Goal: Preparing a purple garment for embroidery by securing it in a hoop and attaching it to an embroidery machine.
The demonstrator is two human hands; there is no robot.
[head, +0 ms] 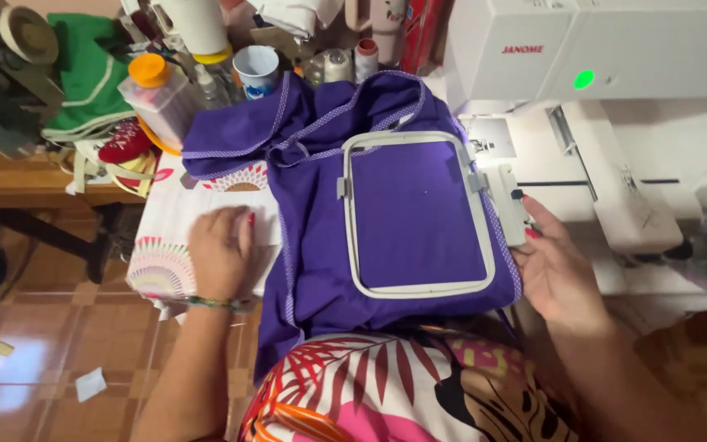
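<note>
Landmark: embroidery hoop [416, 214], grey rounded rectangle clamped on purple garment [312, 245].

Far left of hoop: wooden bench [10, 187] piled with clutter, green cloth [83, 74], tape roll [28, 33]. Below it, reddish tiled floor [59, 360] with paper scraps.

Left of hoop: clear bottle with orange cap [157, 90], white-blue cup [256, 69], thread spools [345, 61] up behind the garment. All crowded the back edge; none lay on the hoop.

Left hand [221, 252] lay palm down just left of hoop on the desk [173, 221] with its patterned cover, fingers [235, 225] together and flat, holding nothing. Beaded band at wrist.

Hoop sat centre, on the garment, in front of the person's lap. Long axis ran away from the person, tilted slightly; fabric inside taut and plain.

Right of hoop: its white attachment bracket [511, 205] stuck out toward the machine. Right hand [554, 266] touched the hoop's right edge, fingers [533, 225] loosely spread, tips at the bracket; grip unclear, cannot tell if pinching.

Further right: white embroidery machine [599, 106], green light lit, carriage arm level with the hoop's top half.
</note>
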